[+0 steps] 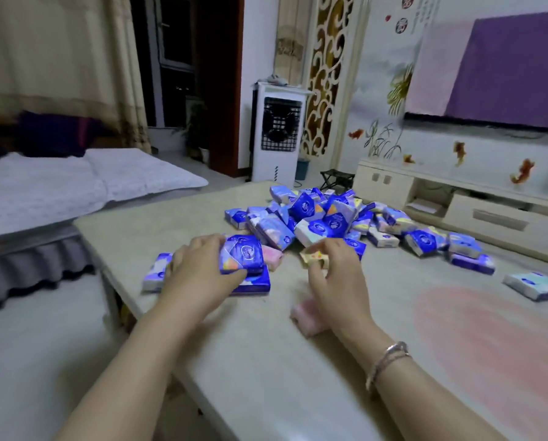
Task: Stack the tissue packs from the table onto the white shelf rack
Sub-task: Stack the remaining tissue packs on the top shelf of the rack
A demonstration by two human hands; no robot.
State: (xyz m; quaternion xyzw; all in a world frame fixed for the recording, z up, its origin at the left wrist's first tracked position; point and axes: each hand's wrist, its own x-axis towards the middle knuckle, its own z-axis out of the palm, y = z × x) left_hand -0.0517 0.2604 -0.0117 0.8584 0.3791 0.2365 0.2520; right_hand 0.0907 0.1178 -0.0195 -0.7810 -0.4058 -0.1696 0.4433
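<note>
Gathering seems the step in hand: the left hand (199, 268) grips a blue tissue pack (243, 254) atop others near the desk's (266, 361) left edge, while the right hand (336, 275) pinches a small pale pack (312, 257). The heap (326, 218) lies toward the far edge (no shelf rack in view), so carrying comes next.

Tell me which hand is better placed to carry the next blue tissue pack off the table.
Left. The left hand already grips a blue pack lying on another pack near the table edge. The right hand pinches a small yellowish pack, so it is occupied.
</note>
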